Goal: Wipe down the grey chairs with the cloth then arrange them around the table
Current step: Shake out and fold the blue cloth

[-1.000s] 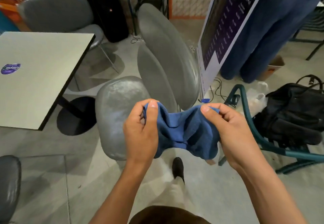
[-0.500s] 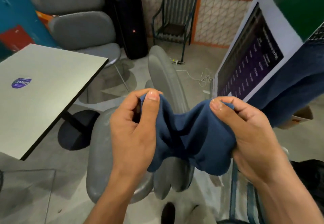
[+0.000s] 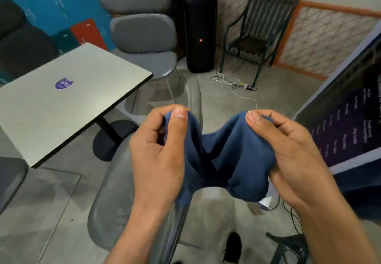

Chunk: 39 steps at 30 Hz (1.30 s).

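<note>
A blue cloth (image 3: pixel 228 160) hangs bunched between my hands at the centre of the view. My left hand (image 3: pixel 158 150) pinches its left edge between thumb and fingers. My right hand (image 3: pixel 288 152) grips its right side, thumb on top. Directly below them stands a grey chair (image 3: pixel 111 197), its seat to the lower left and its backrest edge rising behind the cloth. Another grey chair (image 3: pixel 144 34) stands beyond the table's far corner. The grey square table (image 3: pixel 68 100), with a purple sticker, fills the left.
A tall black speaker (image 3: pixel 199 30) and a dark green slatted chair (image 3: pixel 257 30) stand by the back wall, with cables (image 3: pixel 233 82) on the floor. A printed board (image 3: pixel 348 125) leans at the right. A dark chair edge (image 3: pixel 10 179) shows at left. My shoe (image 3: pixel 233 245) is below.
The view has tilted up and my hands have come closer to the camera. The cloth stays held between both hands in the same grip.
</note>
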### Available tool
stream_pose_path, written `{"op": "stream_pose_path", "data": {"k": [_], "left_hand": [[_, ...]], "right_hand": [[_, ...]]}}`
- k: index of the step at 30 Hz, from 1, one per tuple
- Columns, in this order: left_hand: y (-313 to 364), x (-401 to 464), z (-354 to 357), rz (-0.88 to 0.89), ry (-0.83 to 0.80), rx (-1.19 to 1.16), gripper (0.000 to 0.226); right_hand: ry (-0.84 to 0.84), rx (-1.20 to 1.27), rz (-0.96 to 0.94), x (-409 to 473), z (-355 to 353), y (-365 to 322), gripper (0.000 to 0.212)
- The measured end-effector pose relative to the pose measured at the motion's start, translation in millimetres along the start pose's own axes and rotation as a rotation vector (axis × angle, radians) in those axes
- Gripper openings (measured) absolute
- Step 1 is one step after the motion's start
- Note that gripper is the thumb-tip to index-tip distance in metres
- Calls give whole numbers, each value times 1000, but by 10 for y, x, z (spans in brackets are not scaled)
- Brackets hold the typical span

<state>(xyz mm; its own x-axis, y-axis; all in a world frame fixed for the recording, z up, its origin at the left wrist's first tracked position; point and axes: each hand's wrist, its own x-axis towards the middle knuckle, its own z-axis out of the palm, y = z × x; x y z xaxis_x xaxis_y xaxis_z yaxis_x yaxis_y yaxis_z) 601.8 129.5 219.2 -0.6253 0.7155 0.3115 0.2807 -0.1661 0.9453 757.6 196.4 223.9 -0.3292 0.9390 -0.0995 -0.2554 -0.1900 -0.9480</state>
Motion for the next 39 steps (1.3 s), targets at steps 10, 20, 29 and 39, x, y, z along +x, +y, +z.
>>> {"op": "stream_pose_path", "data": {"k": [10,20,29,39], "left_hand": [[-273,261,1131,-100,9,36,21],[-871,1336,2128,-149,-36,47,21],[-1416,3075,3167,-148,-147,25,21],[-1924,4700,4087,-96,-164,55,19]], "right_hand": [[16,-16,108,809,-809,-134,14],[98,-33,156,2242,-1292,-35,23],[219,-22,124,4152,-1512,-194,15],[304,-34,96,6022,-1819,-411,11]]}}
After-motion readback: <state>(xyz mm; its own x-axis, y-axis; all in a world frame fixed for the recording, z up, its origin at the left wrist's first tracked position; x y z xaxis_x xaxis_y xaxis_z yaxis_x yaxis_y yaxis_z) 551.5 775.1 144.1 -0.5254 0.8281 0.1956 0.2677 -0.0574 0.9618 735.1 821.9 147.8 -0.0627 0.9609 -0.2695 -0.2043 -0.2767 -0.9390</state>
